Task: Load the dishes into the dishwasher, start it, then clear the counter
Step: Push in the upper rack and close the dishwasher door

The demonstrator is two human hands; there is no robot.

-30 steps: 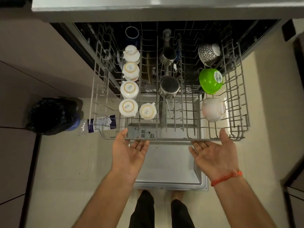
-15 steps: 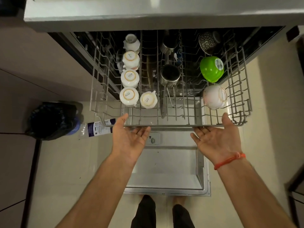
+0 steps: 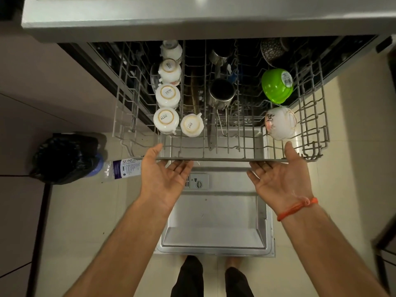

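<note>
Currently both palms face up under the front rail of the upper rack [image 3: 225,159], which sits partly pulled out of the dishwasher [image 3: 137,86] beneath the counter [image 3: 192,20] edge. On the left hand [image 3: 165,181] the fingers [image 3: 182,167] lie straight and relaxed, touching the rail from below, the thumb lying along its outer side; nothing is gripped. On the right hand [image 3: 280,179], which wears a red thread bracelet [image 3: 297,207], the fingers are likewise extended and released under the rail, thumb raised beside the wire.

Inside the rack, at ten o'clock from the left hand, a row of upturned white cups [image 3: 166,121] runs back into the machine, with one more white cup [image 3: 191,125] just beside the nearest. At twelve o'clock stands a steel mug [image 3: 220,93] with another steel vessel behind it. At one o'clock from the right hand a white floral bowl [image 3: 279,123] rests near the front, a green bowl [image 3: 276,85] behind it, and a dark patterned bowl [image 3: 272,50] furthest back.

Below the hands the open dishwasher door [image 3: 214,221] lies flat. On the floor at nine o'clock sit a black bag [image 3: 64,157] and a plastic bottle [image 3: 122,168].
</note>
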